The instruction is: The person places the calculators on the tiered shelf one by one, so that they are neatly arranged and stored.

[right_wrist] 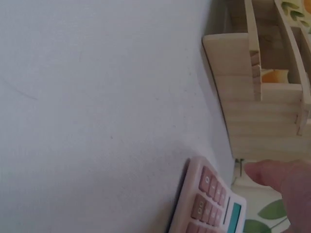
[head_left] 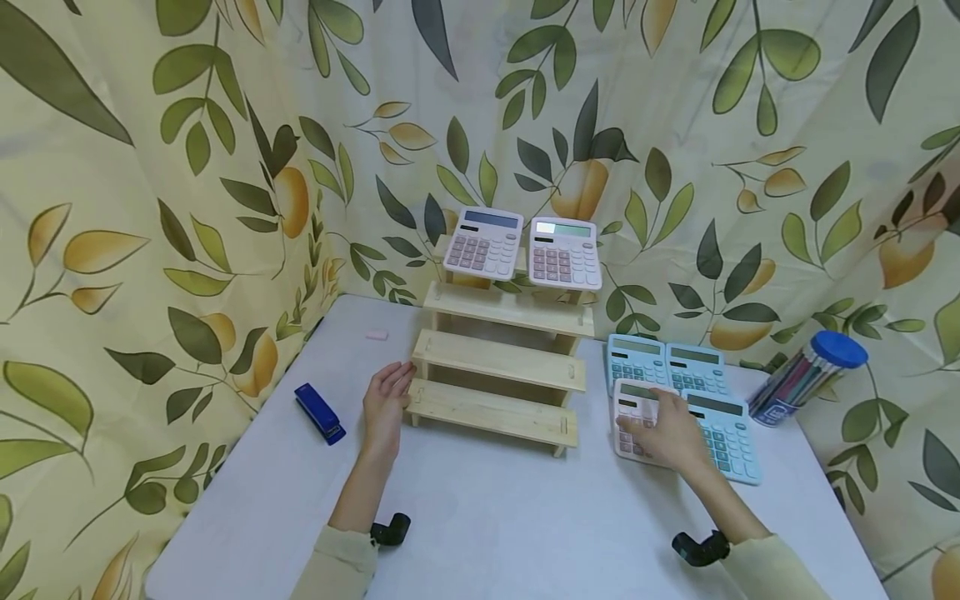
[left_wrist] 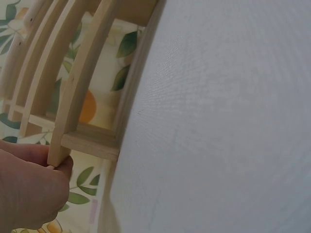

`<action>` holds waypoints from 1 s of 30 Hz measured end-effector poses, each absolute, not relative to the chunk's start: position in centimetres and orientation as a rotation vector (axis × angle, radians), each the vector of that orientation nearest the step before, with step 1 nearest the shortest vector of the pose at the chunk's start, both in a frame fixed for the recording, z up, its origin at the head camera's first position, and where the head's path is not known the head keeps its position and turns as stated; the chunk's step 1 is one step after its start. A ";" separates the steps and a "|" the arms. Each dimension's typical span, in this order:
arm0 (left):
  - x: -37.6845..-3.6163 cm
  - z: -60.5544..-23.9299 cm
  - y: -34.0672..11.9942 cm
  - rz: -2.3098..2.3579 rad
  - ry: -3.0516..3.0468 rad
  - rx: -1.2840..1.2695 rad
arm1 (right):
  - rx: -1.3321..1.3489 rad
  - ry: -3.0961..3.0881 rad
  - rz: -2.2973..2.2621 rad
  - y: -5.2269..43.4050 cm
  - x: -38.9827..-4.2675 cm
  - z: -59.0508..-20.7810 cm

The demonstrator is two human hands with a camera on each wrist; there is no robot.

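Observation:
My left hand (head_left: pixel 386 408) is at the left end of a light wooden stepped shelf (head_left: pixel 495 410). The left wrist view shows its thumb and fingers pinching the end of a step board (left_wrist: pixel 73 102). To the right of the shelf, my right hand (head_left: pixel 671 429) is over a pink-and-white calculator (head_left: pixel 627 410), partly covering it. In the right wrist view one straight digit (right_wrist: pixel 265 172) shows apart from that calculator's pink keys. Three blue calculators (head_left: pixel 636 360) lie behind and beside it. Two more pale pink calculators (head_left: pixel 483 242) lean on the shelf's top tier.
A clear pen tub with a blue lid (head_left: pixel 840 348) stands tilted in view at the table's right side. A blue stapler (head_left: pixel 320 413) and a small pink eraser-like block (head_left: pixel 377 335) lie left of the shelf. Leaf-patterned curtains (head_left: pixel 247 183) enclose the white table (head_left: pixel 480 525).

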State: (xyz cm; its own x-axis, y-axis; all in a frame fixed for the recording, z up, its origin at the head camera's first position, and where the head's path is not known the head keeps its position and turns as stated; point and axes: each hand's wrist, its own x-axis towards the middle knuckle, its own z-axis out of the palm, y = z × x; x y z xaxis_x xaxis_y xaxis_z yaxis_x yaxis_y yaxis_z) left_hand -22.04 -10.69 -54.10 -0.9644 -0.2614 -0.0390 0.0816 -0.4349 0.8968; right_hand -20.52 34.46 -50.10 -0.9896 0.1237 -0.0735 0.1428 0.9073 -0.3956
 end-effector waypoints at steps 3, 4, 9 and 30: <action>-22.0 -54.1 -10.7 -2.488 -1.538 0.250 | 0.205 3.040 -0.616 34.1 -20.6 -50.7; -22.0 -54.1 -10.7 -2.489 -1.535 0.247 | 0.208 3.044 -0.620 34.0 -20.6 -50.8; -22.0 -54.1 -10.6 -2.500 -1.516 0.245 | 0.208 3.052 -0.633 33.7 -20.7 -51.0; -22.2 -54.5 -10.8 -2.475 -1.546 0.213 | 0.105 3.083 -0.599 33.1 -20.9 -52.1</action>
